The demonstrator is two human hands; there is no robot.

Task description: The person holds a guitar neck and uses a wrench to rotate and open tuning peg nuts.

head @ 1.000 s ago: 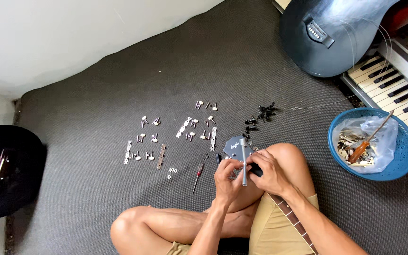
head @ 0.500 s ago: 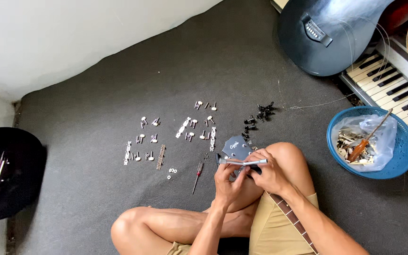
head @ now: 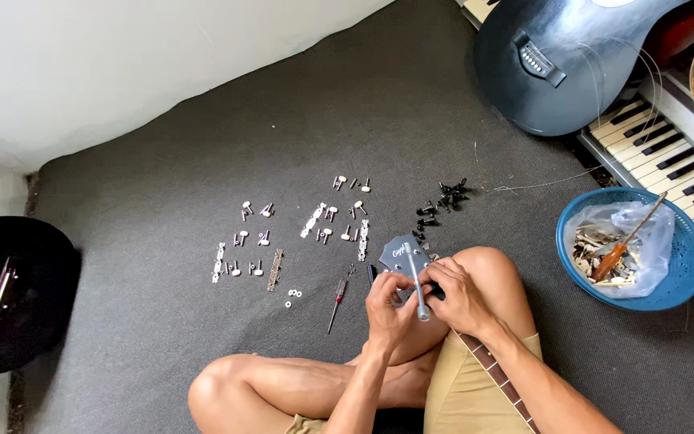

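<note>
While both hands' fingers [head: 395,283] clamp it, the headstock [head: 402,251] juts beyond them.

Home music room: guitar [head: 556,64], keyboard [head: 668,145]

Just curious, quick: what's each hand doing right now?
Left hand: closed on the metal tool.
Right hand: closed on the guitar headstock.

bag: clear plastic bag [head: 624,241] | place: inside round blue basket [head: 680,277], far right | labels/signs/screens: none
</note>
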